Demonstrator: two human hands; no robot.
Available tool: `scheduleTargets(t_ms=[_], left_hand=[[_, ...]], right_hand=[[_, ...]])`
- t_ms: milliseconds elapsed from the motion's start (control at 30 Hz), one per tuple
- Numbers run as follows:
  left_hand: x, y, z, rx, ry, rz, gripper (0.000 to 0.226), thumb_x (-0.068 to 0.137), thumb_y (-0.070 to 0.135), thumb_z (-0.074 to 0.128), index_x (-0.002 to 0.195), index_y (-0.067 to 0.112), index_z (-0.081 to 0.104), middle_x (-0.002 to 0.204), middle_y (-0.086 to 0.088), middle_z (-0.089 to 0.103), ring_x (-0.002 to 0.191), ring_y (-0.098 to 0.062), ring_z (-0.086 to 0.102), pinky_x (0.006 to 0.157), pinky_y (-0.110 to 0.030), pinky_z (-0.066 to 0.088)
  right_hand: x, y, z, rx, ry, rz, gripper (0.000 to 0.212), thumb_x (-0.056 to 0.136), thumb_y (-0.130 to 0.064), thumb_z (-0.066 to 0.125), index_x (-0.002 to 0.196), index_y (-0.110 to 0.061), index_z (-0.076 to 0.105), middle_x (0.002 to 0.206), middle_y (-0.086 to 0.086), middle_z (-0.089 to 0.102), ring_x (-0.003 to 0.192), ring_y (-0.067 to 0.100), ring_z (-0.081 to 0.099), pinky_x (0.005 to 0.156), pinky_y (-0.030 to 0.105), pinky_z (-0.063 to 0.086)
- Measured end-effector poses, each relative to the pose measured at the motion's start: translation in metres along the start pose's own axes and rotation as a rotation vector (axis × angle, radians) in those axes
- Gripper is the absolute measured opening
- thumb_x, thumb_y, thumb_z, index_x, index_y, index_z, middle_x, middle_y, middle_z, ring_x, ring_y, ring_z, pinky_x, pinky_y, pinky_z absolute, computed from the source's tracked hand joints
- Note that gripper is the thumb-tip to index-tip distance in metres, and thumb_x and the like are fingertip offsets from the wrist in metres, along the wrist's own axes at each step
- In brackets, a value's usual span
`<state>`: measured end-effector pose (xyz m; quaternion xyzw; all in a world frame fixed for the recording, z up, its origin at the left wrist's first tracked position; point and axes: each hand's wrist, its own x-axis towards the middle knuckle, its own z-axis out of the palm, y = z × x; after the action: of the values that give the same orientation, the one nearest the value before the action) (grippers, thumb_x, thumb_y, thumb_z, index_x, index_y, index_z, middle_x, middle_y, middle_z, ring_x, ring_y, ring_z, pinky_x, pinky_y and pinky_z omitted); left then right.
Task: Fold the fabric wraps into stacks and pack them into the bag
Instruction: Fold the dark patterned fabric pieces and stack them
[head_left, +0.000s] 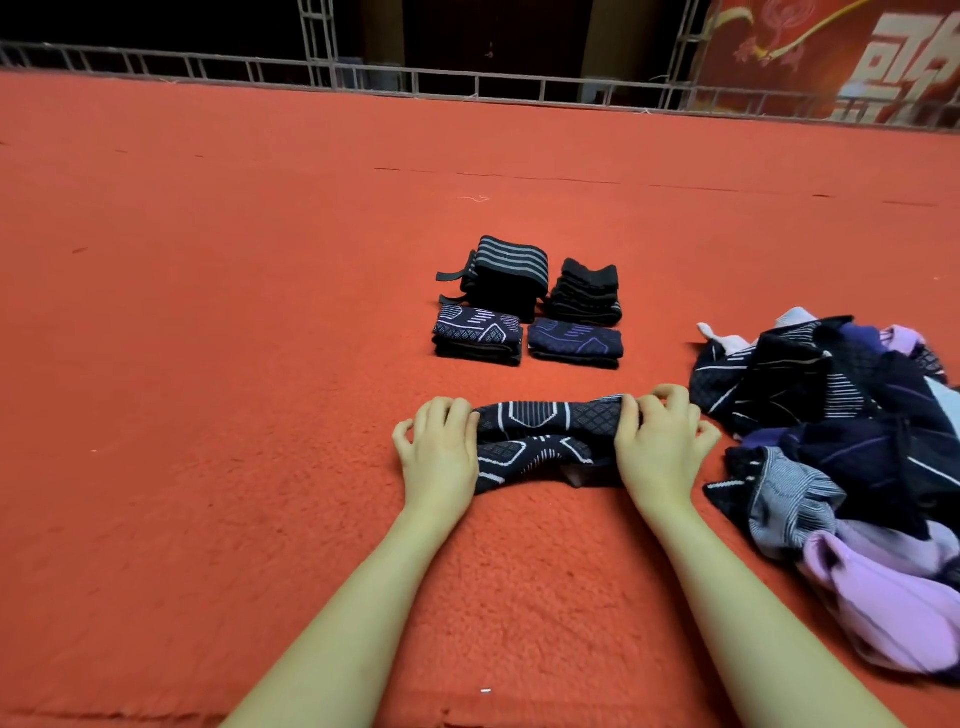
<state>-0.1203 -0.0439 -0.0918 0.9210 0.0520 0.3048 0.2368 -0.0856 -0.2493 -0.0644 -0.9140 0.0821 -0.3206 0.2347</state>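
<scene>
A red carpet (208, 364) carries everything, running back to a metal railing (467, 83) along its far edge. Toward the carpet's right edge sprawls a loose pile of unfolded wraps (852, 467), dark navy, grey-striped and lilac. Near the middle of the carpet stand four folded stacks close together: a grey-striped black stack (506, 275) at far left, a plain black stack (587, 291) at far right, and in front of them two navy patterned stacks (478, 335) and (575, 343). Nearer the front edge lies a navy patterned wrap (545, 441), stretched sideways between both hands. The left hand (441, 452) holds its left end, fingers curled over the fabric's edge. The right hand (657, 441) holds the right end, fingers bent down onto the top fold, thumb side tucked against the cloth.
</scene>
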Motion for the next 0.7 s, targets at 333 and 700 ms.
scheduleTargets(t_ms=[333, 700], left_hand=[[0.004, 0.024, 0.005, 0.126, -0.027, 0.409, 0.041, 0.086, 0.041, 0.041, 0.113, 0.018, 0.06, 0.124, -0.006, 0.058, 0.117, -0.027, 0.048, 0.091, -0.041, 0.029], [-0.01, 0.016, 0.013, -0.067, -0.034, 0.355, 0.03, 0.091, 0.037, 0.04, 0.091, 0.019, 0.065, 0.121, 0.002, 0.062, 0.109, -0.013, 0.049, 0.085, -0.034, 0.023]], right_hand=[[-0.02, -0.002, -0.004, 0.262, -0.134, -0.297, 0.048, 0.086, -0.047, 0.043, 0.13, -0.029, 0.039, 0.129, -0.001, 0.048, 0.112, 0.014, 0.039, 0.084, 0.023, 0.016], [-0.035, 0.01, 0.001, -0.129, 0.122, -0.817, 0.025, 0.09, -0.038, 0.051, 0.083, -0.021, 0.068, 0.107, -0.007, 0.069, 0.104, 0.014, 0.051, 0.083, 0.038, 0.024]])
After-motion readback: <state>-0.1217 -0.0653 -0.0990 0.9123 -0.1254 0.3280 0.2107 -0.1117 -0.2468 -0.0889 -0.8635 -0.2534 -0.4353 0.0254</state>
